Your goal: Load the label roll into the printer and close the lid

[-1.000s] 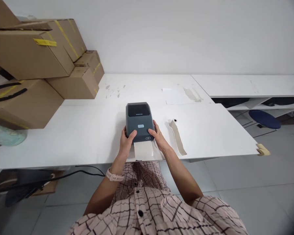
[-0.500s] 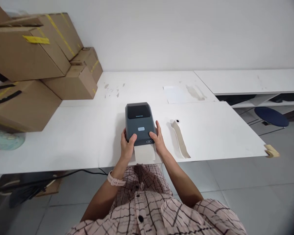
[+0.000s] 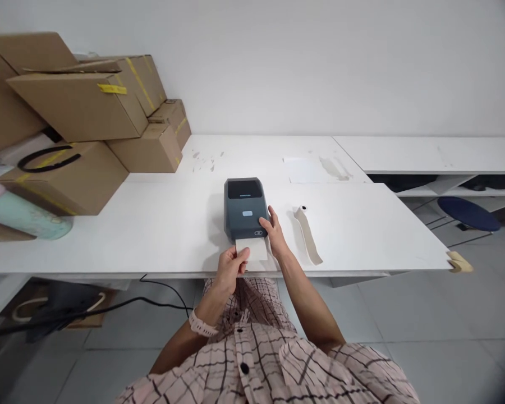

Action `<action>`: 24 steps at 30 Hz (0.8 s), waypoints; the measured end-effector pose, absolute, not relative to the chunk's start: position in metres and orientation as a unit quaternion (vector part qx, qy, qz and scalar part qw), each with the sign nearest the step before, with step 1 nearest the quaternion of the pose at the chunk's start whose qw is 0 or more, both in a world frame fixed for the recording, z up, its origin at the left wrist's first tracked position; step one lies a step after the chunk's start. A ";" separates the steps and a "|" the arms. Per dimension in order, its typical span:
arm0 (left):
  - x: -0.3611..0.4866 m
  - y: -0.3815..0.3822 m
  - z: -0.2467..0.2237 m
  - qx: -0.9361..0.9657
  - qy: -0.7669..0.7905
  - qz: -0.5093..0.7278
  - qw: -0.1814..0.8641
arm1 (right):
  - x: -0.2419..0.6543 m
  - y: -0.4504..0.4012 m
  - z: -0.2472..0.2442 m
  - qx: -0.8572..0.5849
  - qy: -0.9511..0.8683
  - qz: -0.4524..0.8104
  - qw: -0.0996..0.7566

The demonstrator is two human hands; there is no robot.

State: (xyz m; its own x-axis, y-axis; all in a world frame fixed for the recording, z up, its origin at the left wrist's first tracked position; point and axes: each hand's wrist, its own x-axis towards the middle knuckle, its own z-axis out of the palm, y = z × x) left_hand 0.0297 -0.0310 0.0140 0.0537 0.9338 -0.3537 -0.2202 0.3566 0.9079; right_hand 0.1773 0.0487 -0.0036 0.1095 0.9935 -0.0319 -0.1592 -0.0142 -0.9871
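Note:
A dark grey label printer [image 3: 244, 210] stands on the white table, a strip of pale label paper [image 3: 255, 250] coming out of its front. My left hand [image 3: 234, 266] pinches the left side of that strip between thumb and fingers. On the printer's front right corner rests my right hand [image 3: 274, 231], gripping its side with the thumb on top. To the right lies a small roll [image 3: 304, 208] with a curled length of backing strip [image 3: 309, 238].
Stacked cardboard boxes [image 3: 79, 106] fill the left side, with a mint green bottle [image 3: 29, 216] before them. A white sheet [image 3: 301, 170] lies behind the printer. A blue stool [image 3: 468, 213] stands right; a black cable [image 3: 138, 300] hangs below the table edge [image 3: 151, 274].
My left hand has let go of the printer's left side and moved down to take hold of the paper strip. My right hand remains on the printer. The camera view has shifted a little.

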 end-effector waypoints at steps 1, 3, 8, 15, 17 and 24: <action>0.029 -0.031 0.016 0.349 0.521 0.452 0.634 | 0.179 0.047 0.002 -0.504 -0.463 0.467 0.560; 0.025 -0.034 0.014 0.364 0.529 0.440 0.627 | 0.183 0.043 0.017 -0.515 -0.569 0.326 0.552; 0.006 -0.038 -0.001 0.388 0.565 0.485 0.542 | 0.184 0.037 0.048 -0.440 -0.786 0.115 0.418; -0.007 -0.004 0.013 0.446 0.574 0.555 0.405 | 0.159 0.028 0.046 -0.468 -0.807 0.078 0.353; 0.000 0.002 0.019 0.458 0.564 0.544 0.420 | 0.153 0.026 0.046 -0.471 -0.801 0.087 0.359; 0.011 0.003 0.021 0.441 0.549 0.547 0.452 | 0.177 0.022 0.047 -0.475 -0.717 0.194 0.472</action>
